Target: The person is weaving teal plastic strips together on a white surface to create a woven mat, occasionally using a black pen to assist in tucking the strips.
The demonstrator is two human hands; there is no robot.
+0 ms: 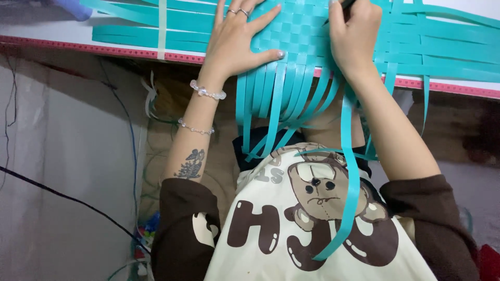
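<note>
Loose teal strips [341, 208] dangle; left hand [237, 39] flat on weave [297, 31], right hand [354, 36] closed, pressing it.

No packages, labels, signs or screens are in view; the only print is the picture on a shirt [312, 218]

White table [47, 32] ran across top of frame; its front edge carried a red measuring strip [78, 47]. A blue object [73, 8], blurred, sat at the table's far left corner. Below the table: a black cable [62, 196] crossed the grey floor; a thin blue wire [131, 140] hung near it.
</note>
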